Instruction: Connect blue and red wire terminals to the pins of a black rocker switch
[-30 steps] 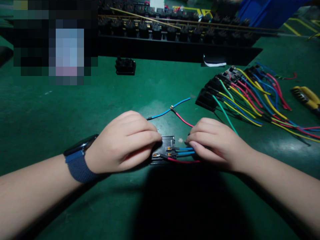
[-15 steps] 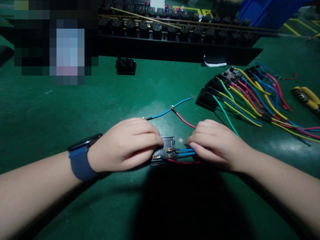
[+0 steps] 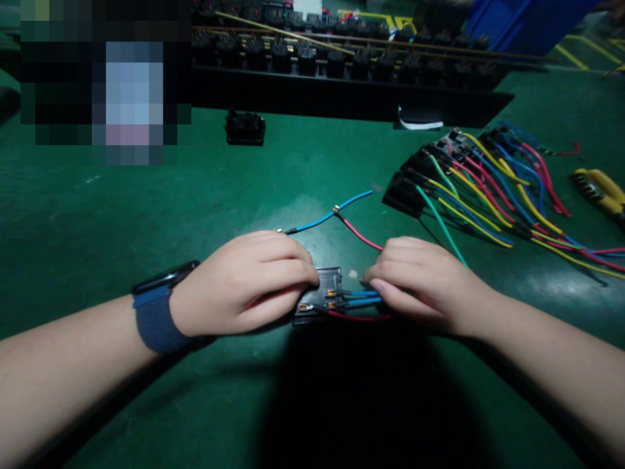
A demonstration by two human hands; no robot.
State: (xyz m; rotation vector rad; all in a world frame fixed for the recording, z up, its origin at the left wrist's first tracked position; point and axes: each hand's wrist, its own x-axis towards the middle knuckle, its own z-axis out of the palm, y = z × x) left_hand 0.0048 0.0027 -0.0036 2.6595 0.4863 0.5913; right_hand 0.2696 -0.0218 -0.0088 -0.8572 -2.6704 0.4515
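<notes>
My left hand [image 3: 254, 280], with a watch on its wrist, is closed on a small black plastic socket housing [image 3: 329, 279]; the fingers hide its left part. Brass crimp terminals [image 3: 332, 305] on the housing lead rightward into blue wires [image 3: 360, 301] and a red wire [image 3: 356, 317]. My right hand [image 3: 420, 280] is closed around the blue wires, just right of the housing. The red wire's far end disappears beneath that hand. Beyond both hands lie a loose blue wire [image 3: 315, 225] and another red wire [image 3: 360, 236], each with a crimped terminal.
Wired black housings [image 3: 403, 192] with several coloured leads lie to the right on the green tabletop [image 3: 170, 195]. Yellow-handled pliers [image 3: 603, 192] are at the right edge. A black housing [image 3: 245, 128] stands farther back, before a long black rack [image 3: 317, 94]. A blue bin [image 3: 527, 26] is behind.
</notes>
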